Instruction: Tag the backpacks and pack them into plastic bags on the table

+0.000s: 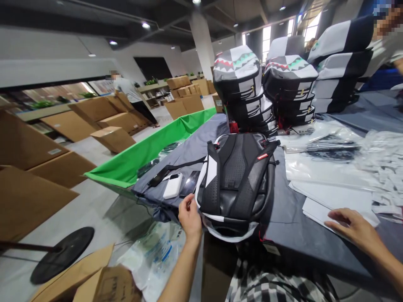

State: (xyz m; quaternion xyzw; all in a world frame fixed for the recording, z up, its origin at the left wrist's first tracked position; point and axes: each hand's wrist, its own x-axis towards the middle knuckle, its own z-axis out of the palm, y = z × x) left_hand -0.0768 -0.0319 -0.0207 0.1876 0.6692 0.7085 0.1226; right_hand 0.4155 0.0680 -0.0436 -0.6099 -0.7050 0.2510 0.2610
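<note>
A black and white backpack (237, 167) lies on the table with its shoulder straps facing up. Beside its lower left edge is my left hand (190, 218), fingers loosely bent and a small gap showing between them and the thumb. I cannot tell whether the fingertips touch the bag. My right hand (355, 226) is over a stack of white sheets (333, 209) on the right, its fingers apart and slightly curved. A white power bank (172, 186) and a dark phone-like object (190, 183) lie left of the backpack.
Stacked backpacks (237, 71) stand at the back. Clear plastic bags (327, 155) cover the table's right side. A green-lined bin (126, 167) adjoins the table at left. Cardboard boxes (116, 138) and a round black base (63, 253) are on the floor. Another person (129, 90) stands among the boxes.
</note>
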